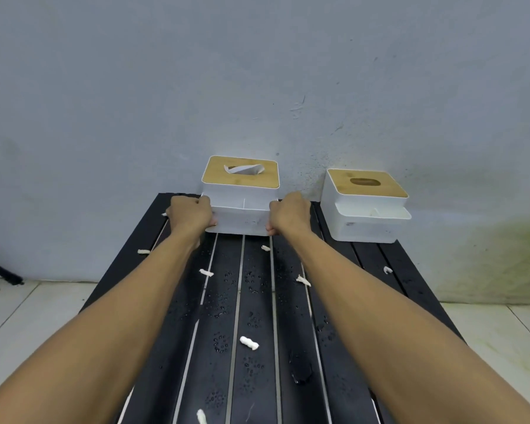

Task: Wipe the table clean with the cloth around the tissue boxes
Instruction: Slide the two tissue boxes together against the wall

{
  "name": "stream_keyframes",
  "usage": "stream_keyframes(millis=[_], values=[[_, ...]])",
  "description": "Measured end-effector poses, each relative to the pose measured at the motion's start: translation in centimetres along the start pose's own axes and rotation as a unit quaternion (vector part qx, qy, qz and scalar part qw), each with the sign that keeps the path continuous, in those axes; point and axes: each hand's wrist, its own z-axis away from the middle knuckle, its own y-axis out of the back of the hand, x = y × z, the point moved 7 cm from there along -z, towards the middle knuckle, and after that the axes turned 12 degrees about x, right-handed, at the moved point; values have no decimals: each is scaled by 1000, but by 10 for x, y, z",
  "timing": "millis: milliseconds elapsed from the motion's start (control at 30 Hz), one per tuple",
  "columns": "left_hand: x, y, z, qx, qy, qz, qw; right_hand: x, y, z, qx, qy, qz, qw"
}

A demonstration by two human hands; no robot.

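Observation:
A white tissue box with a wooden lid [240, 191] stands at the far end of the black slatted table [254, 301], a tissue poking out of its slot. My left hand [191, 213] grips its left lower side and my right hand [289, 213] grips its right lower side. A second white tissue box [366, 206] with a wooden lid and an empty slot stands to the right, against the wall. Water drops and several small white paper scraps, such as one [249, 343] near the middle, lie on the slats. No cloth is in view.
A grey wall rises right behind the boxes. Pale floor tiles [28, 307] show on both sides of the table. A dark bar [0, 270] slants down at the far left. The table's left and right edges drop straight to the floor.

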Motion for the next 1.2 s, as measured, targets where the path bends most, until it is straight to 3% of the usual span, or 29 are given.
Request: stream_keyframes(millis=[300, 800, 1200], values=[[27, -44, 63, -29, -1, 64, 998, 32, 89, -5, 142, -22, -63, 988], [16, -78, 83, -43, 43, 45, 997, 72, 99, -13, 162, -140, -145, 966], [13, -87, 82, -44, 44, 41, 997, 78, 95, -23, 169, -154, -168, 959]])
